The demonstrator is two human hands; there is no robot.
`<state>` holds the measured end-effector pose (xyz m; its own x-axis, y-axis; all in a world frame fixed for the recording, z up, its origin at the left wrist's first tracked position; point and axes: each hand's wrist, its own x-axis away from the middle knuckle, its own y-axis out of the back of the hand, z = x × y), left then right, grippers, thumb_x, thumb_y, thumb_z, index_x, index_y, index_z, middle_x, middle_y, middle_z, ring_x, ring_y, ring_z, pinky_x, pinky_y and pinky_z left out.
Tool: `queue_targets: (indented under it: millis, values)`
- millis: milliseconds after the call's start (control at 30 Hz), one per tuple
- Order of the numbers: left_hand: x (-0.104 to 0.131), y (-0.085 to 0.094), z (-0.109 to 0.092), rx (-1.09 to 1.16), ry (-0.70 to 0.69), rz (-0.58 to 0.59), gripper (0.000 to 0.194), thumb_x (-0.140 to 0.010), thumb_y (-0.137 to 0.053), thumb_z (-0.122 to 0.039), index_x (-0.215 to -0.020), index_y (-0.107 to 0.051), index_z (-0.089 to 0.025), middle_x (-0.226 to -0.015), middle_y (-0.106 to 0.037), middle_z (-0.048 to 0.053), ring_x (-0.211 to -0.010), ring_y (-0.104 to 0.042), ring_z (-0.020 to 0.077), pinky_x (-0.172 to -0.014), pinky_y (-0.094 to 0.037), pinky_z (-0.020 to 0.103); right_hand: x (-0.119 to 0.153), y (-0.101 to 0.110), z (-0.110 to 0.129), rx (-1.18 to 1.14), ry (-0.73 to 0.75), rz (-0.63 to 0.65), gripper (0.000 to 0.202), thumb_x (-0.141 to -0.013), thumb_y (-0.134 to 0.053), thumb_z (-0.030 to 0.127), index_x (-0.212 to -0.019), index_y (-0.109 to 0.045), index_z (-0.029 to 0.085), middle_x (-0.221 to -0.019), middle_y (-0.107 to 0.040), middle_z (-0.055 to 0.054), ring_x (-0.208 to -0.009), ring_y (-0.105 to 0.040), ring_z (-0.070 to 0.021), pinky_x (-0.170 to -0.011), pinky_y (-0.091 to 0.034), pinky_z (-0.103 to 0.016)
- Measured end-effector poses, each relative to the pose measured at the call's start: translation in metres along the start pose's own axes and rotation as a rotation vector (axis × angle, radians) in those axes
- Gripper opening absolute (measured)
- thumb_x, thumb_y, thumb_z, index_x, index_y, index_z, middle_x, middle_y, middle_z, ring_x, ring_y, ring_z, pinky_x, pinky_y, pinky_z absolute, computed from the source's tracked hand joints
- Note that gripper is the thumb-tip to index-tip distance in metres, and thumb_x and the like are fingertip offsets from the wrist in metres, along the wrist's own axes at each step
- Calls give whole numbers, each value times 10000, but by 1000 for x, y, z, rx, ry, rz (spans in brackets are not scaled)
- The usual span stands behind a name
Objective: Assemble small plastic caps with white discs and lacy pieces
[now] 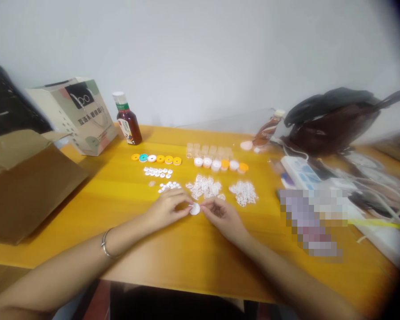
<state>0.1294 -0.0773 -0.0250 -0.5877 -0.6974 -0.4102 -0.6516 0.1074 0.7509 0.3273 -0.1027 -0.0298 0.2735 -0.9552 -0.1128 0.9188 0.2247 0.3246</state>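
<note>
A small round white disc (pixel 195 209) is held upright just above the table, between my two hands. My left hand (pixel 170 206) pinches its left edge with thumb and fingertips. From the other side, my right hand (pixel 223 215) has its thumb and index fingertip closed at the disc's right edge. Just beyond my fingers are a cluster of small white round pieces (pixel 168 186), a pile of white openwork pieces (pixel 205 186) and a second such pile (pixel 244 193). Fine detail on the disc is too blurred to make out.
Behind lie rows of white caps (pixel 158 172), coloured rings (pixel 160 158), orange and white lidded pots (pixel 216 165) and clear cups (pixel 210 151). Two bottles, a paper bag (pixel 93 118) and a cardboard box (pixel 30 186) flank them. A power strip (pixel 300 173) with cables sits right.
</note>
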Motion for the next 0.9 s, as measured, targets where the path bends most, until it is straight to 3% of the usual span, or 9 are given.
queue_targets:
  millis: [100,267,433,900]
  values:
    - [0,-4,3,44,18,31,95,-794,-548,-231,-838,-615,-181,-791,-619,25,-739,-548,134,-692,-406,265,0,1,-5,195,159,-33,121,-751,-573,257,-858,-571,202,-687,-559,0,-589,-506,-120,-530,-421,-243]
    - [0,-8,2,110,50,65,82,-787,-548,-202,-836,-606,-171,-809,-607,28,-752,-544,132,-681,-412,245,0,-2,-11,343,342,-13,344,-709,-629,233,-1028,-499,227,-965,-586,-64,-876,-553,-200,-715,-467,-329]
    - [-1,-9,0,140,67,62,93,-800,-531,-204,-846,-603,-166,-806,-596,29,-750,-538,129,-679,-415,244,-1,-3,-14,353,346,25,328,-725,-602,188,-1031,-488,225,-975,-588,-60,-915,-565,-198,-785,-470,-349]
    - [-2,-13,3,135,92,76,102,-801,-526,-211,-836,-611,-167,-782,-596,26,-737,-533,131,-668,-411,244,-2,-6,-20,369,334,-2,281,-738,-580,191,-1009,-514,228,-947,-628,-54,-887,-593,-199,-778,-474,-354]
